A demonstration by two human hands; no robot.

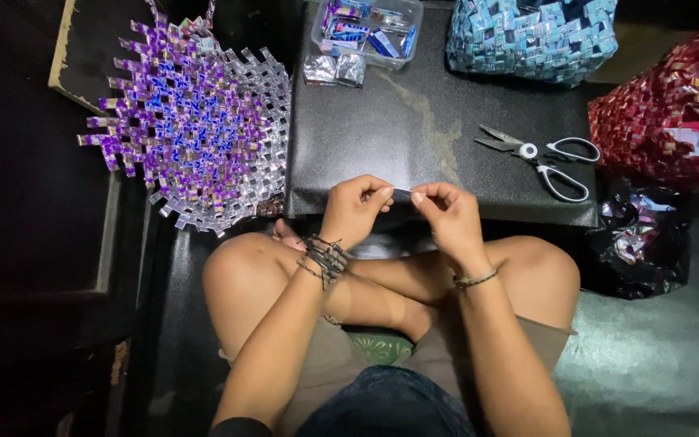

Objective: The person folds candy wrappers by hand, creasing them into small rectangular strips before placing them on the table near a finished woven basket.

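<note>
woven mat: purple and silver foil-strip weave [196, 129], far left, lies partly over the left edge of the worktop, loose strip ends sticking out all round
worktop: black flat surface [438, 129] ahead of the crossed knees
clear tub: plastic container [368, 28] at the worktop's back edge, holds blue folded wrappers; two silver foil pieces [334, 70] just in front of it
left hand: [353, 212] over the worktop's near edge, dark cord bracelets on the wrist, grip pinched together on the left end of the strip
strip: small folded foil strip [401, 194], held between both hands above the worktop's near edge, mostly hidden by fingertips
right hand: [451, 218] thin bracelet on the wrist, grip pinched on the strip's right end
blue bag: woven blue wrapper piece [531, 36], back right of the worktop
scissors: white-handled [540, 158], lying flat on the worktop right of the hands, blades partly apart, untouched
red weave: red foil woven piece [665, 113] at the far right
black bag: dark plastic bag [641, 239] of shiny scraps, below the red weave, off the worktop
</note>
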